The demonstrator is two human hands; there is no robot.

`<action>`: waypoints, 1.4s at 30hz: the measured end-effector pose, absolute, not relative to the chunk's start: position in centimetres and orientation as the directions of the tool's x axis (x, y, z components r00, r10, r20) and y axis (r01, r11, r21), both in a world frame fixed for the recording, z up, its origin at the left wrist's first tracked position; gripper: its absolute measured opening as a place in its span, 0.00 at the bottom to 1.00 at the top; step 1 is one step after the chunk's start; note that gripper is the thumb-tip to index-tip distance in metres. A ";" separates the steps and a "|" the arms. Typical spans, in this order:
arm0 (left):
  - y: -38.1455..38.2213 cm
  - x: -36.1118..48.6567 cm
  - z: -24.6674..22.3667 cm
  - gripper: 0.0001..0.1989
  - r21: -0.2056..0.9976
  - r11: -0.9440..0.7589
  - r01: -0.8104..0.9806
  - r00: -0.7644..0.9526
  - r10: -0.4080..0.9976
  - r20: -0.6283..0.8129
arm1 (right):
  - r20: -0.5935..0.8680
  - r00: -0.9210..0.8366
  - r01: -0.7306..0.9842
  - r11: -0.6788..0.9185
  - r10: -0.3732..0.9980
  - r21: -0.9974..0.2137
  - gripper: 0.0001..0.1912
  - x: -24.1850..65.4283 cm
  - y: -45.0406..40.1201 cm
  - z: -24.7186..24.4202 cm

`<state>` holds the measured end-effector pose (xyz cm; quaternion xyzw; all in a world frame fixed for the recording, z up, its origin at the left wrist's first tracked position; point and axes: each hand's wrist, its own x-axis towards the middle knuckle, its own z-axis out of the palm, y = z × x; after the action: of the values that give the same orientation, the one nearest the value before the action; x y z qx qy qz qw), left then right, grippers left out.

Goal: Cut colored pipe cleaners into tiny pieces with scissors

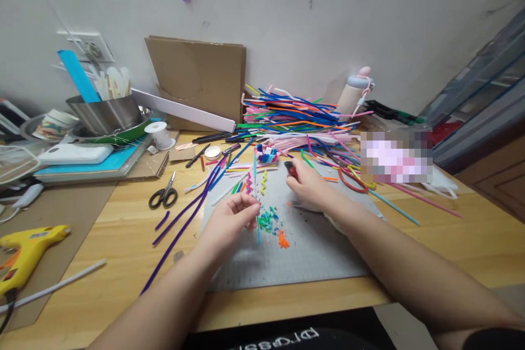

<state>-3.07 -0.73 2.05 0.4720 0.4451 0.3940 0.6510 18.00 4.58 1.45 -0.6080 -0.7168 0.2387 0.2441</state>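
Observation:
My left hand [235,213] pinches a light blue pipe cleaner [255,167], which stands nearly upright above the grey cutting mat [328,262]. To its right, my right hand [305,180] is closed around a small black-and-red tool [291,168]; its kind is hidden by the fingers. On the mat below lie green and blue fuzzy clippings [267,220] and a little heap of orange clippings [283,239]. Zigzag-bent pieces, one pink [248,181] and one yellow [263,181], rest beyond my left hand. Behind them is a multicoloured coil of pipe cleaner [266,154].
A big pile of pipe cleaners [295,115] lies against the wall. At left are black scissors [163,192], purple pipe cleaners [186,216], a yellow glue gun [24,251] and a spool [161,135]. A bottle [353,95] and cardboard [200,82] stand at the back.

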 end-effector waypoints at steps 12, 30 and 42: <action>-1.4 -2.2 1.8 0.11 0.976 0.216 -0.037 0.389 0.903 -0.185 | -0.073 -0.320 -0.321 -0.180 0.945 -0.930 0.16 13.3 0.1 0.7; 0.7 -5.1 2.5 0.10 0.961 0.195 -0.194 0.406 0.908 -0.102 | -0.263 -0.686 -0.097 -0.442 0.679 -0.892 0.11 14.6 -0.8 0.3; 1.2 -6.3 2.7 0.11 0.971 0.223 -0.080 0.440 0.882 -0.167 | -0.261 -0.750 -0.101 -0.495 0.608 -0.863 0.15 15.1 -0.4 0.6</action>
<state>-6.28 1.19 2.70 0.5118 0.3922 0.3554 0.6767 15.15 -0.42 0.61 -0.2797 -0.4533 0.8181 0.2168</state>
